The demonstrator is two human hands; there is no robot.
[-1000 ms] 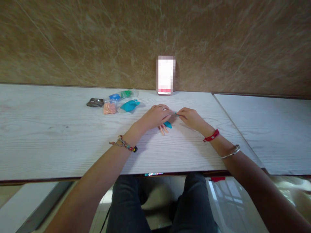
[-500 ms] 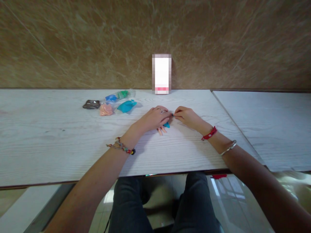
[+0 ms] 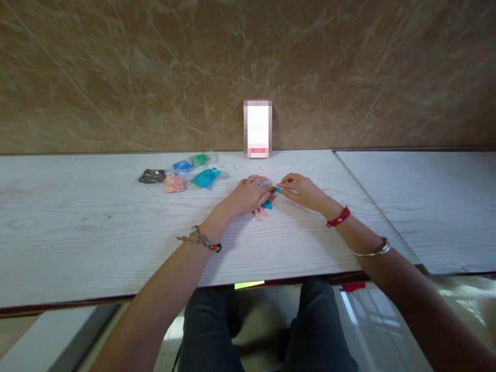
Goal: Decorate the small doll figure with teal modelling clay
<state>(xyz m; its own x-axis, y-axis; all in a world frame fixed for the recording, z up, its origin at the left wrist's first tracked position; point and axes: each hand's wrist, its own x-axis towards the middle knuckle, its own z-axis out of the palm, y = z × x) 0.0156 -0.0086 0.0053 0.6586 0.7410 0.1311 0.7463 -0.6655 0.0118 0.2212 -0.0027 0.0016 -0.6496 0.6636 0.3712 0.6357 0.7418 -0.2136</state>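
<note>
My left hand [image 3: 250,195], a ring on one finger, is curled over a small clay piece on the table and hides most of it. A blue clay part [image 3: 267,205] and thin pink clay strips [image 3: 259,214] stick out from under its fingers. My right hand [image 3: 304,192] is closed in a pinch on a small bit of blue clay [image 3: 278,190]. That bit lies right by the left fingertips; whether they also grip it is unclear.
Left of my hands lie packets of blue clay [image 3: 206,177], pink clay [image 3: 174,183] and dark clay [image 3: 152,176], with green clay [image 3: 199,159] behind. A blurred phone-like screen [image 3: 258,129] leans on the wall. The white table's [image 3: 116,248] front edge is near my legs.
The view has tilted slightly up, so everything sits lower. More of the blue bit shows between my hands, and the right fingers have shifted a little on it.
</note>
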